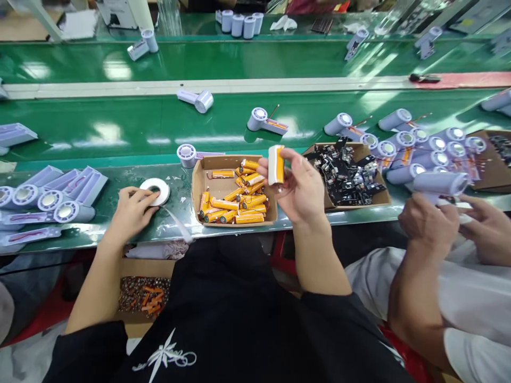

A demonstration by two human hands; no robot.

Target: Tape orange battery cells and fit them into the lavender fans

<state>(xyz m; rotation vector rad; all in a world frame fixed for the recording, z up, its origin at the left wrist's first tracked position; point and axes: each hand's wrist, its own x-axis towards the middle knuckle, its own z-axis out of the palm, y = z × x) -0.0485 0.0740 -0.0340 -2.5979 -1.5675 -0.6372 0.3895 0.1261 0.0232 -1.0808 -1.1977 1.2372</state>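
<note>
My left hand (133,211) rests on the bench with its fingers curled at the left edge of a roll of white tape (164,185), gripping it. A loose tape strip (179,224) runs from the roll toward the bench's front edge. Raised above the right side of a cardboard box (194,201), my right hand (299,183) holds an orange-wrapped battery (278,169) between thumb and fingers. A white strip covers the battery's left side. More orange batteries (235,205) lie jumbled in the box.
Lilac fan housings (51,200) lie at left, and more (435,143) crowd the right. A box of black circuit boards (347,175) stands right of the batteries. A co-worker's hands (431,221) hold a housing. Green conveyor belts (131,119) carry scattered housings behind the bench.
</note>
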